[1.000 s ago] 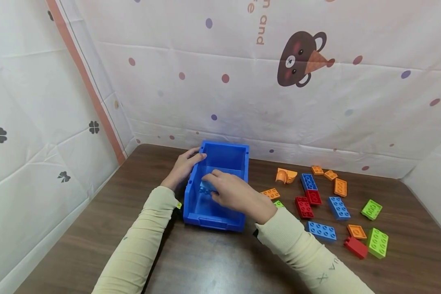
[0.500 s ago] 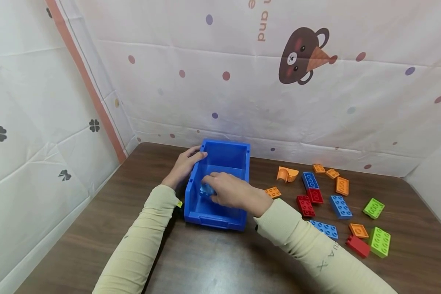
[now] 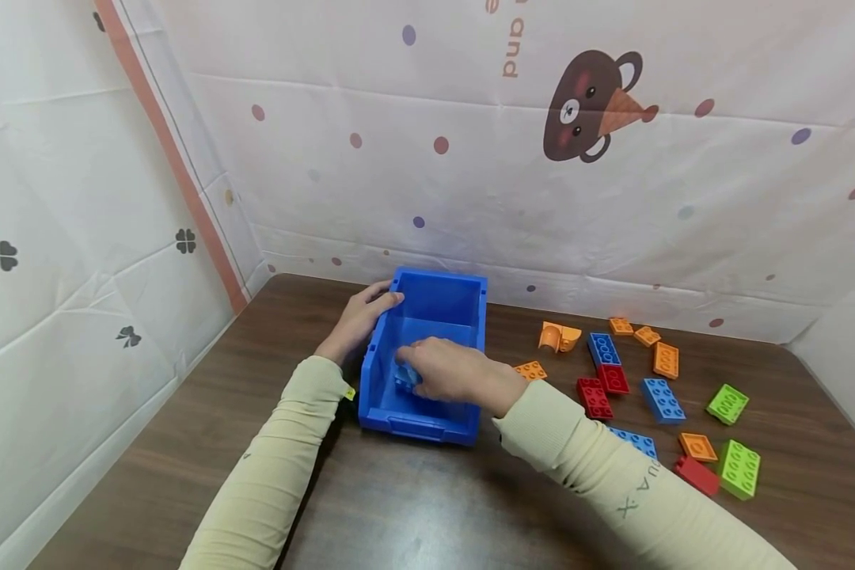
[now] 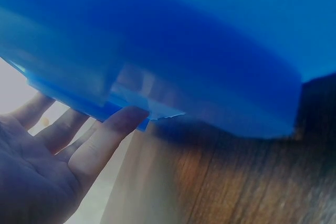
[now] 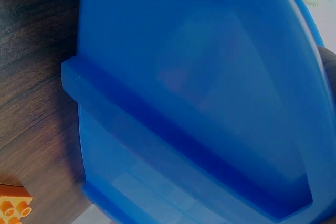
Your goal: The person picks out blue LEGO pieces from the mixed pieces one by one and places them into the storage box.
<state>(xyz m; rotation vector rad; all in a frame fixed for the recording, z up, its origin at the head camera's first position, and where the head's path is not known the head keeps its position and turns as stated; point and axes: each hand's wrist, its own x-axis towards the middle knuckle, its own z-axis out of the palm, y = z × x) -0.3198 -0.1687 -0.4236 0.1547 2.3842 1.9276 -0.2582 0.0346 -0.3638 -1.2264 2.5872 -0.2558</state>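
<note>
Currently, I see the right hand (image 3: 450, 370) pinching what looks like a light-blue toy brick (image 3: 404, 378), half hidden, inside the blue plastic bin (image 3: 438, 299) on the wood-grain table (image 3: 392, 507); the left hand (image 3: 360, 319) grips the bin's left rim.

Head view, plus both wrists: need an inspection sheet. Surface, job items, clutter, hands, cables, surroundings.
Surface: brown wood-grain table.
Job items: blue bin; light-blue brick inside it, partly hidden by fingers.
Clutter: loose bricks in orange, red, blue and green, right of the bin; one is partly covered by the right sleeve.
Hands: left hand touches the bin's left rim; right hand holds the light-blue brick.
Cables: nothing seen for certain.
Surroundings: white printed sheets behind and left.
</note>
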